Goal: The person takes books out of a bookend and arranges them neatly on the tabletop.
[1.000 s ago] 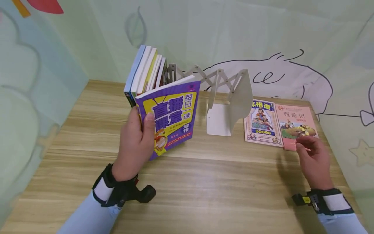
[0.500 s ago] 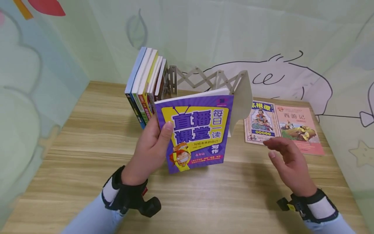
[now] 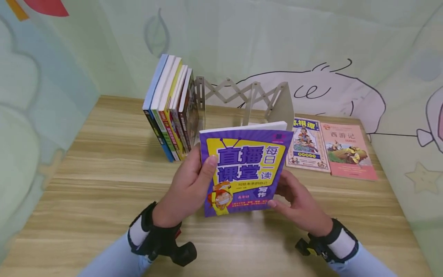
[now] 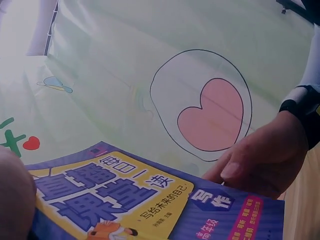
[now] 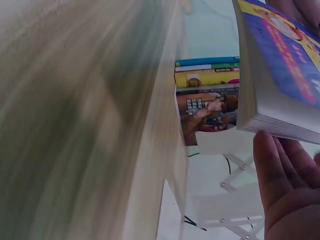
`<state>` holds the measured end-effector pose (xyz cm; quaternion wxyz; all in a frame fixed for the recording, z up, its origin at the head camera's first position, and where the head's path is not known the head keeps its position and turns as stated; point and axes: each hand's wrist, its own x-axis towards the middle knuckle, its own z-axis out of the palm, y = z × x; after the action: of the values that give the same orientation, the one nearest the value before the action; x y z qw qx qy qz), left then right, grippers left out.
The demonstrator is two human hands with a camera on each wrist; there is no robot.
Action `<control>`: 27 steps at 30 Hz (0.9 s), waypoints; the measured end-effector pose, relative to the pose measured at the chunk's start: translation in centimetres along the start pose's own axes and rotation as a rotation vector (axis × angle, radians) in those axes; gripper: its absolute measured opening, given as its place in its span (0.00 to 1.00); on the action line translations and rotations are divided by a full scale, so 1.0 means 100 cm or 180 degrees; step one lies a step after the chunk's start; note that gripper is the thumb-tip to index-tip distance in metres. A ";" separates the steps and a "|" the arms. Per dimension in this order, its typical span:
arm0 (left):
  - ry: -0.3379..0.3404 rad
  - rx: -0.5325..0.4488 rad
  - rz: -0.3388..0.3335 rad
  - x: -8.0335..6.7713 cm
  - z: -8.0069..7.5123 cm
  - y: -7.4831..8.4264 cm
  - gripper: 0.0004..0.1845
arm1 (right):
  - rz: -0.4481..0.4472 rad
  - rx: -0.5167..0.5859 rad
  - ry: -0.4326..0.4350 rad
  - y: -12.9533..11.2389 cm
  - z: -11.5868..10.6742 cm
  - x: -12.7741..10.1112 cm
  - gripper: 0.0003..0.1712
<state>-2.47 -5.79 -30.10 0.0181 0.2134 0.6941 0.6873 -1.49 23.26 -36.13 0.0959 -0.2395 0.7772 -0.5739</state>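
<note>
My left hand (image 3: 187,188) grips the left edge of a purple and yellow paperback book (image 3: 247,154), thumb on the front cover and fingers behind it. The book is tilted upright above the table, cover facing me. At its lower right edge is my right hand (image 3: 301,204), thumb tip overlapping the corner in the head view. In the right wrist view, the fingers (image 5: 270,165) of that hand reach fairly straight to the book's edge. The left wrist view shows the right thumb beside the book, the other fingers partly hidden behind it.
Several books (image 3: 169,111) stand at the back left against an expandable metal bookend (image 3: 282,104), partly hidden by the held book. Two books lie flat at right: one purple-bordered (image 3: 306,146), one pink (image 3: 349,152). A printed cloth wall (image 3: 221,38) borders the wooden table (image 3: 104,184).
My left hand has brought the purple book rightward and toward me, away from the standing books. My right hand has moved left from the pink book to the purple book's right edge.
</note>
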 end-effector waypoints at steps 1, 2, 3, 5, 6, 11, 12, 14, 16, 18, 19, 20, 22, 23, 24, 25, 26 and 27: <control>-0.0014 -0.0041 -0.0010 0.000 0.001 0.000 0.18 | 0.0017 0.0049 -0.0002 0.001 0.002 0.001 0.43; -0.0027 -0.0063 -0.0019 0.000 0.002 0.000 0.18 | 0.0045 0.0097 0.0015 0.002 0.003 0.001 0.41; -0.0044 -0.0094 -0.0033 0.000 0.003 -0.001 0.18 | 0.0065 0.0124 0.0040 0.003 0.005 0.001 0.38; -0.0088 -0.0149 -0.0055 0.000 0.005 -0.001 0.18 | 0.0059 0.0138 0.0110 0.005 0.006 0.001 0.33; -0.0106 -0.0173 -0.0067 0.000 0.006 -0.002 0.19 | 0.0047 0.0129 0.0147 0.005 0.007 0.000 0.30; -0.0171 -0.0246 -0.0110 0.001 0.009 -0.003 0.19 | -0.0094 0.0057 0.0342 0.007 0.007 -0.005 0.22; -0.0166 -0.0268 -0.0113 0.001 0.009 -0.004 0.19 | -0.0123 0.0063 0.0362 0.008 0.006 -0.006 0.22; -0.0146 -0.0301 -0.0099 0.002 0.007 -0.005 0.18 | -0.0165 0.0105 0.0399 0.008 0.005 -0.008 0.22; -0.0105 -0.0276 -0.0058 0.002 0.005 -0.007 0.18 | -0.0223 0.0153 0.0469 0.008 0.003 -0.010 0.21; -0.0045 -0.0214 -0.0044 0.002 0.002 -0.009 0.18 | -0.0274 0.0191 0.0588 0.009 0.001 -0.012 0.21; -0.0027 -0.0168 -0.0058 0.002 0.001 -0.010 0.19 | -0.0281 0.0202 0.0660 0.010 0.000 -0.012 0.21; -0.0016 -0.0124 -0.0084 0.002 0.000 -0.011 0.19 | -0.0285 0.0211 0.0730 0.010 -0.001 -0.013 0.21; -0.0035 -0.0084 -0.0196 0.002 -0.001 -0.014 0.20 | -0.0302 0.0264 0.0870 0.011 -0.004 -0.015 0.21; -0.0056 -0.0078 -0.0308 0.002 -0.002 -0.015 0.20 | -0.0293 0.0272 0.0928 0.011 -0.005 -0.015 0.21; -0.0089 -0.0030 -0.0409 0.002 -0.001 -0.017 0.19 | -0.0284 0.0295 0.0975 0.012 -0.007 -0.016 0.21; -0.0128 0.0004 -0.0509 0.002 -0.001 -0.019 0.19 | -0.0286 0.0321 0.1016 0.012 -0.008 -0.016 0.21; -0.0179 0.0037 -0.0609 0.002 0.000 -0.022 0.19 | -0.0286 0.0350 0.1052 0.012 -0.010 -0.017 0.21; -0.0244 0.0070 -0.0698 0.003 0.001 -0.025 0.20 | -0.0277 0.0384 0.1080 0.013 -0.011 -0.017 0.21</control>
<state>-3.35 -5.52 -32.43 0.1173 0.1625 0.7196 0.6649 -0.78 25.30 -37.19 -0.0473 -0.1666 0.7353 -0.6553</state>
